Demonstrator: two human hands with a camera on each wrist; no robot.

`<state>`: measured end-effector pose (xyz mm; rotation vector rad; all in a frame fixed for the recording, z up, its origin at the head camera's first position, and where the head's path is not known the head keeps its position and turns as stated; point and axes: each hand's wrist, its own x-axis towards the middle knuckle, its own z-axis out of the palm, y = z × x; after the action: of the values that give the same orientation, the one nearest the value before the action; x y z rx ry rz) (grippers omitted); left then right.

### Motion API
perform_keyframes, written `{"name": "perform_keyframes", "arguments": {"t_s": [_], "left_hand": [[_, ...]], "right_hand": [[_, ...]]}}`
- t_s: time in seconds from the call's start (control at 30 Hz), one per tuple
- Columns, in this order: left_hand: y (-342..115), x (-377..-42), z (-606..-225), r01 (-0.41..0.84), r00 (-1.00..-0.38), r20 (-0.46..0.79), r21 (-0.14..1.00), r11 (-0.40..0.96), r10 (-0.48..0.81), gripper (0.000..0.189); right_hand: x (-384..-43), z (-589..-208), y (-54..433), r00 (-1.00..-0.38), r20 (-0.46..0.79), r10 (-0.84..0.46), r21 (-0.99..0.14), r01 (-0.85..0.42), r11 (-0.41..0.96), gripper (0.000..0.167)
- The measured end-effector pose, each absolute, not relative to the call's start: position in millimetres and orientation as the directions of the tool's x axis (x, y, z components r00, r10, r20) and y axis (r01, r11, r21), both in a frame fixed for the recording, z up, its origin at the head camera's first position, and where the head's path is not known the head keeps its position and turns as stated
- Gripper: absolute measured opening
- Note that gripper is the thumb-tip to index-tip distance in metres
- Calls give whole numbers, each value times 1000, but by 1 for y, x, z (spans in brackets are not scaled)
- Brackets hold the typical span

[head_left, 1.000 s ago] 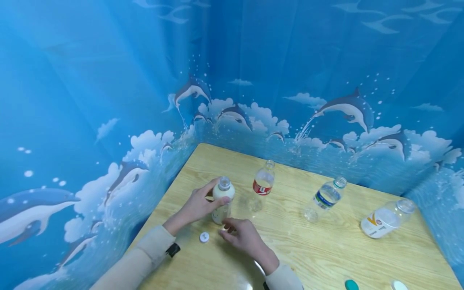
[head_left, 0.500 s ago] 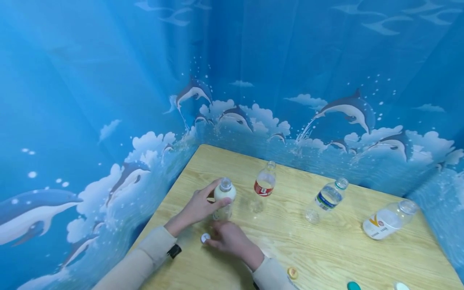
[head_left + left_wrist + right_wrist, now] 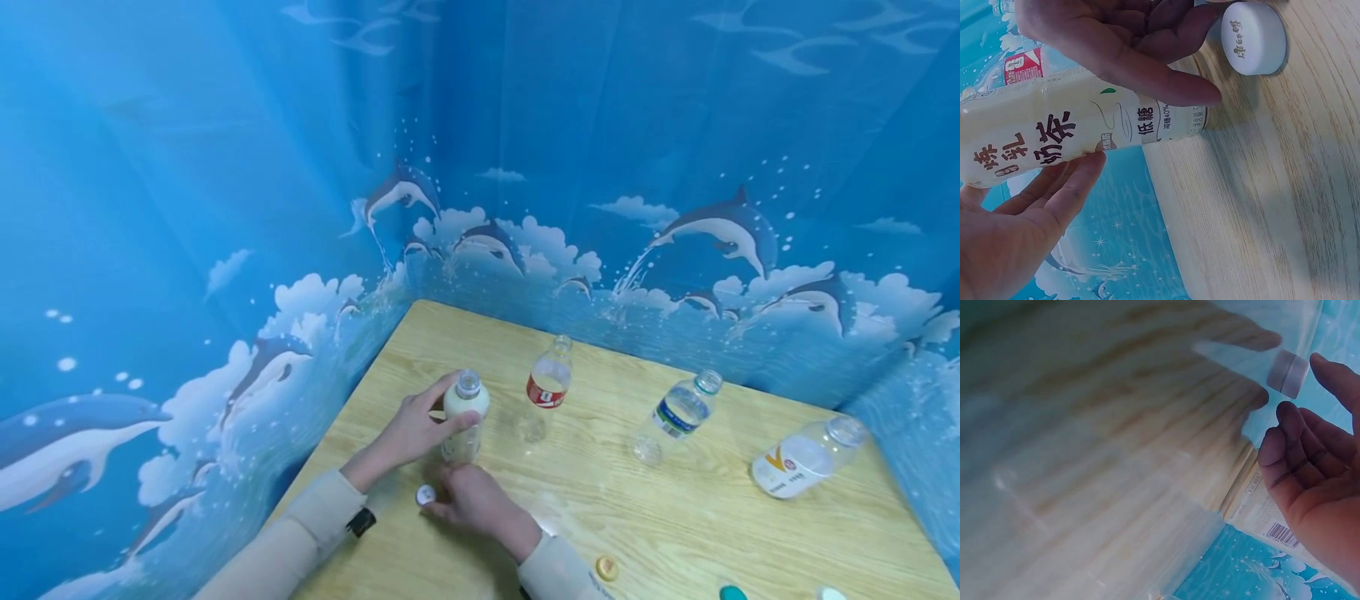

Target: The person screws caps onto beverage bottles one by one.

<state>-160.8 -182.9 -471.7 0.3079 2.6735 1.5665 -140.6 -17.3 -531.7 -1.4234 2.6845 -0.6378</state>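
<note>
My left hand (image 3: pixel 411 432) holds an uncapped milk tea bottle (image 3: pixel 467 407), full of cream-coloured drink and upright on the table. Thumb and fingers lie round its upper part. In the left wrist view the bottle (image 3: pixel 1016 128) runs sideways, its label facing the camera. My right hand (image 3: pixel 483 502) is low in front of the bottle's base, fingers loosely bent. Just beside its thumb sits a white bottle cap (image 3: pixel 425 495) on the wood. The right wrist view shows the cap (image 3: pixel 1288 375) near the thumb and fingertips, with a gap around it.
Behind stands a clear bottle with a red label (image 3: pixel 545 392). Farther right are a blue-labelled bottle (image 3: pixel 677 411) and a white-labelled one (image 3: pixel 791 467), all uncapped. A yellow cap (image 3: pixel 607 568), a green cap (image 3: pixel 732 592) and a white one lie near the front. Blue dolphin curtains border the table (image 3: pixel 645 517).
My right hand has moved left and down, to beside the white cap, uncovering the yellow cap. The left hand keeps its hold on the milk tea bottle.
</note>
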Motion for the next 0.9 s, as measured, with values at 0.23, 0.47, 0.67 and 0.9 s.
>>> {"name": "perform_keyframes", "arguments": {"t_s": [0.23, 0.47, 0.67, 0.9], "left_hand": [[-181, -162, -473, 152, -980, 71, 869, 470, 184, 76], [-182, -162, -475, 147, -983, 75, 868, 474, 168, 75], [-182, -162, -477, 148, -982, 74, 873, 465, 174, 73], [-182, -162, -476, 158, -980, 81, 877, 453, 184, 72]], "right_hand": [[-142, -532, -17, -552, 152, -820, -376, -799, 469, 25], [-142, -535, -18, -517, 156, -842, -357, -824, 440, 22], [-141, -536, -19, -514, 132, -847, -354, -823, 444, 20], [-143, -534, -16, -529, 119, -840, -360, -812, 460, 17]]}}
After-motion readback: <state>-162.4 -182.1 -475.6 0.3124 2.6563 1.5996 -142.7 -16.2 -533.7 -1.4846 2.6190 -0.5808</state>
